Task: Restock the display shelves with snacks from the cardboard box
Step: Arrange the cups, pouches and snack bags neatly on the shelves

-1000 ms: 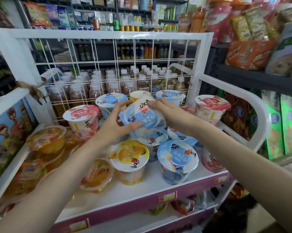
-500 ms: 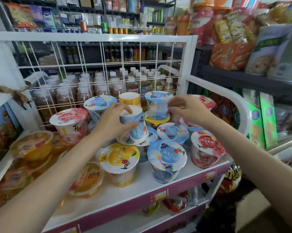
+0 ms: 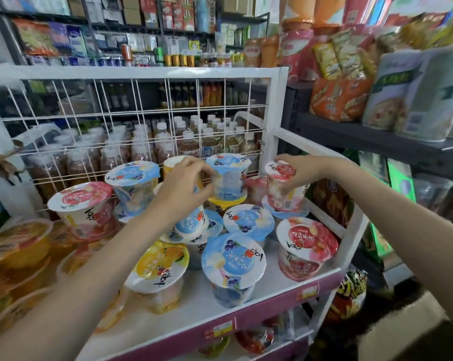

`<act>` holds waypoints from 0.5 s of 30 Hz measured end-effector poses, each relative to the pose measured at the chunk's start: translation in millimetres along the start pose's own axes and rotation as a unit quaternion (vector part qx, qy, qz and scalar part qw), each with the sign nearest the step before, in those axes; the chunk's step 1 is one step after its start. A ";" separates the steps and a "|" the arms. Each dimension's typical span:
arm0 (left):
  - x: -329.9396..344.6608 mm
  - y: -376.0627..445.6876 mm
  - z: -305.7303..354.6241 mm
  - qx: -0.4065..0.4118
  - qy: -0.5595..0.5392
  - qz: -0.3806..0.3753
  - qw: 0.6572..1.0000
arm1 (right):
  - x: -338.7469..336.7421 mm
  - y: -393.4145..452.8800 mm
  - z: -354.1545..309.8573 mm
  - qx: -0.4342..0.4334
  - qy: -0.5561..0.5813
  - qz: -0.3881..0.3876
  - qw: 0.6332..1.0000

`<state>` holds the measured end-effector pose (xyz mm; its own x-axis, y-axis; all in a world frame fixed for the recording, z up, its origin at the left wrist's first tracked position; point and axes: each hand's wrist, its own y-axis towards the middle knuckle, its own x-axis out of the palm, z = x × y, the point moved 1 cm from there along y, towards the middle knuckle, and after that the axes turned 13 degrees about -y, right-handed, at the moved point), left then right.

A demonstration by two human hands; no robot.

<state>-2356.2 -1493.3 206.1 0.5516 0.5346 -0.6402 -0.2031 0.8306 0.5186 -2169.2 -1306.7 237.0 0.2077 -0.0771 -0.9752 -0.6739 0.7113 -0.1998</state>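
my left hand [image 3: 183,186] reaches to the back of the white shelf [image 3: 188,308], fingers curled round the side of a blue-lidded cup [image 3: 228,175] that sits upright on top of a yellow-lidded cup [image 3: 226,201]. the picture is a little blurred there, so i cannot tell how firmly i grip it. my right hand [image 3: 297,173] is off to the right, near the shelf's white side rail [image 3: 321,149], fingers wrapped over the top and side of a red-lidded cup [image 3: 282,188], which is tilted slightly and stands on another cup with a blue lid beneath it. the two held cups are near each other with a gap between them, both in the back row just before the wire grid [image 3: 131,121].

under my left forearm lies a blue cup on its side [image 3: 191,225]. nearer to me, at the shelf's front, stand a yellow-lidded cup with orange fruit [image 3: 160,269], a blue-lidded blueberry cup [image 3: 233,264] and a red-lidded front cup [image 3: 307,246], all upright. the cardboard box [image 3: 402,332] shows at the lower right, well apart from both hands.
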 end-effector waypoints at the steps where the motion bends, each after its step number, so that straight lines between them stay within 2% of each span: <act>1: 0.9 2.1 0.6 -0.010 0.000 0.007 1.000 | -2.1 0.4 1.4 -0.010 0.003 -0.001 1.000; 4: 7.5 4.6 4.5 -0.020 0.035 0.003 0.999 | 5.4 -3.2 5.0 -0.028 0.014 0.037 0.999; 7: 18.1 8.8 9.0 -0.014 0.044 -0.019 0.999 | 14.0 -15.9 2.1 -0.038 0.046 0.108 0.992; 9: 24.6 12.9 13.6 -0.017 0.033 -0.030 0.999 | 13.2 -27.2 -0.7 -0.064 0.120 0.156 0.978; 11: 31.1 17.7 21.1 -0.016 0.007 -0.047 0.999 | 9.9 -37.0 -2.6 -0.092 0.239 0.189 0.948; 13: 37.6 21.0 27.2 -0.020 -0.044 -0.074 0.996 | 9.7 -43.8 -5.6 -0.127 0.352 0.169 0.912; 15: 40.5 21.0 32.3 -0.054 -0.152 -0.093 0.983 | 17.0 -43.7 -5.4 -0.164 0.462 0.100 0.866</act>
<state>-2312.0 -1459.3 209.4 0.7997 0.3139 -0.5119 -0.1510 0.9302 0.3346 -2140.1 -1342.9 228.6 -0.4907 -0.6089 -0.6233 -0.8275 0.5497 0.1145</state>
